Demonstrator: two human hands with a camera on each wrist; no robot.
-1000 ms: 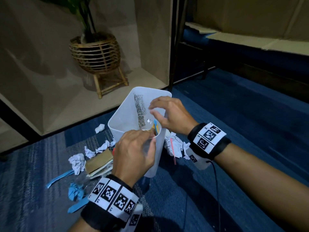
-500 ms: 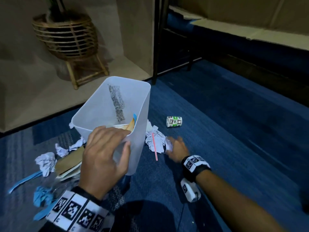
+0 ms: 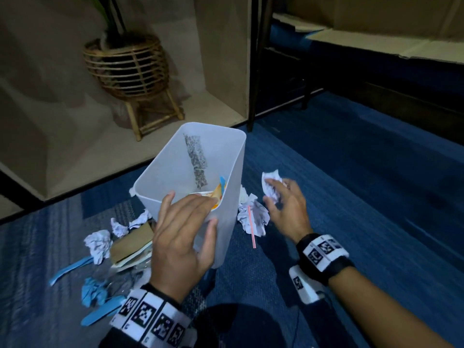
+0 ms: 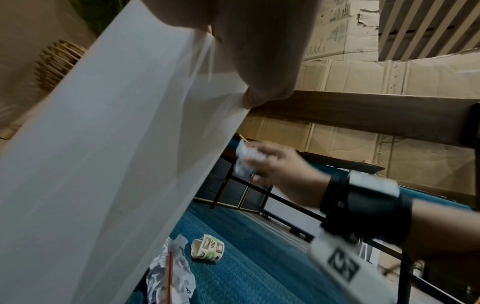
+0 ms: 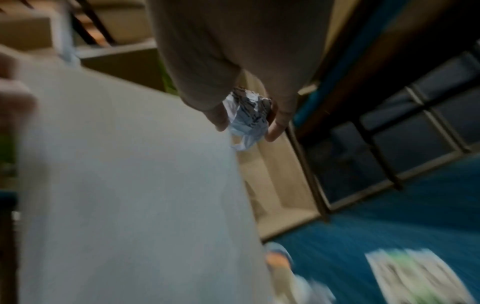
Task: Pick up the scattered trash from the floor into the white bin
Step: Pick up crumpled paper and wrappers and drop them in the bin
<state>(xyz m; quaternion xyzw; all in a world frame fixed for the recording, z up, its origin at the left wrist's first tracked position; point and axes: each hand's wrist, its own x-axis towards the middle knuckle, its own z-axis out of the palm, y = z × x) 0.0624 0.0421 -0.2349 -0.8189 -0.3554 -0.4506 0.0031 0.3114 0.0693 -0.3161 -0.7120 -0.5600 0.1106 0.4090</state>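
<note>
My left hand (image 3: 185,229) grips the near rim of the white bin (image 3: 175,162), fingers inside and thumb outside, and tilts it toward me. Orange, blue and white scraps (image 3: 219,190) lie inside it. Just right of the bin my right hand (image 3: 281,199) holds a crumpled printed paper ball (image 3: 271,184) off the floor, also seen as the paper ball (image 5: 248,117) between thumb and fingers. More crumpled paper with a red straw (image 3: 251,218) lies beside the bin. A small green and white paper cup (image 4: 209,248) lies on the carpet, hidden in the head view.
Left of the bin lie crumpled white paper (image 3: 98,243), a brown card stack (image 3: 131,244), blue strips (image 3: 69,268) and a blue wad (image 3: 94,293). A rattan planter (image 3: 126,69) stands in a beige alcove behind. A dark-framed bench (image 3: 364,59) runs at the right.
My right hand left the bin's mouth, reached down to the floor on the right, and has come up holding a crumpled paper ball. The left hand kept hold of the bin.
</note>
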